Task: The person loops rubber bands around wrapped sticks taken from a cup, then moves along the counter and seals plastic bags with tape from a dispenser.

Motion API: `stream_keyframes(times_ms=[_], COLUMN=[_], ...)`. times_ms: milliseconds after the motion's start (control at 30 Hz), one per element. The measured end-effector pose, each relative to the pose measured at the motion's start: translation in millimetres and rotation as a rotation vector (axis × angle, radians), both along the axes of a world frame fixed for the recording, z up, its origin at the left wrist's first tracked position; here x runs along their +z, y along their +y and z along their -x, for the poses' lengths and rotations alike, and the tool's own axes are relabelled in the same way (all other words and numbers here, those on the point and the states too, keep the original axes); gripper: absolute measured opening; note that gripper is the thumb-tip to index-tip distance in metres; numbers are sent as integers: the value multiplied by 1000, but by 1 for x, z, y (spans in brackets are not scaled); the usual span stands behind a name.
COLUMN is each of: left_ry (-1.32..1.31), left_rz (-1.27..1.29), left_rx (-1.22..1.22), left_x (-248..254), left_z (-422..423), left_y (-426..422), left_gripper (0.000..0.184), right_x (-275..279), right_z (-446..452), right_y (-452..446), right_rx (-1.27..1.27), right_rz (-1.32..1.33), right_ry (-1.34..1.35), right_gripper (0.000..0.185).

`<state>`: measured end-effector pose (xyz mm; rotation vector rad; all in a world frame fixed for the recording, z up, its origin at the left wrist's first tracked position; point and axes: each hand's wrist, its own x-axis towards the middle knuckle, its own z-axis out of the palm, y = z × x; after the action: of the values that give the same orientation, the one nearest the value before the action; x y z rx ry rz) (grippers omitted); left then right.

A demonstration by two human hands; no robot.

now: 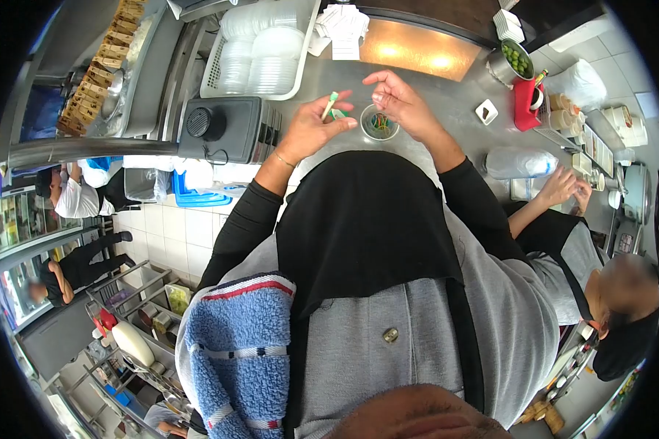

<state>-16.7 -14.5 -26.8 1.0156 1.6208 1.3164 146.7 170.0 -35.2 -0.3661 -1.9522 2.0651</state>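
A thin, pale stick-like piece with a green end (330, 105) is in the left hand (315, 130), whose fingers are closed upon it; the green end points away from the body. Under this hand there is a small green and white patch (337, 114), too hidden to name. Just to the right of the left hand, and under the right hand (401, 106), stands a round white bowl (381, 137) with thin coloured bands inside. The right hand has its fingers bent, with the index finger stretched away from the others; I cannot tell whether the fingertips pinch something. The two hands are apart from each other.

Near the left hand, on its outer side, is a dark grey box-shaped device with a round black knob (223, 126). Beyond this hand is a white perforated plastic basket (298, 86) with stacked clear plastic pieces (274, 62). To the right of the right hand lies a small white square dish (486, 111) with something dark in it, and farther a red holder (527, 110). Behind these is a metal pot (499, 71) with round green fruits.
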Motion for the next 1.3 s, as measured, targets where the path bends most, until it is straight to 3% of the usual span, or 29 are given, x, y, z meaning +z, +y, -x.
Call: stream_keyframes(times_ms=[100, 200, 267, 400, 467, 567, 600, 700, 900, 1000, 1100, 1300], left_ry=[28, -60, 78, 59, 139, 345, 427, 252, 592, 713, 670, 648], left_rz=[31, -129, -100, -43, -15, 70, 105, -49, 39, -137, -161, -44], left_rx=[-20, 17, 34, 133, 114, 60, 40, 81, -62, -91, -70, -122], left_x=[-2, -8, -19, -20, -21, -11, -8, -20, -21, -16, -4, -9], left_z=[-6, -11, -7, -7, -3, -1, -1, 0, 4, 4, -2, 5], left_y=[10, 16, 16, 15, 14, 11, 10, 6, -1, 1, 1, -3], left_gripper=[46, 36, 26, 13, 17, 23, 26, 29, 30, 30, 26, 23], right_x=[0, -11, -22, -20, -16, -13, -10, 0, 37, 55, 48, 45], right_z=[1, 5, 7, 5, 4, 4, 2, -5, -3, 3, 13, 23], right_y=[-6, -10, -12, -10, -9, -14, -13, -3, 12, 5, 6, 10], right_rx=[35, 23, 3, -77, -96, -114, -127, -157, -67, 51, 136, 222], right_rz=[87, 55, 23, -173, -315, -275, -376, -616, -956, -903, -959, -1067], right_ry=[6, 43, 74, -138, -264, -188, -175, -140, 33, -142, -66, -34], right_gripper=[31, 32, 33, 19, 14, 14, 15, 18, 17, 14, 13, 13])
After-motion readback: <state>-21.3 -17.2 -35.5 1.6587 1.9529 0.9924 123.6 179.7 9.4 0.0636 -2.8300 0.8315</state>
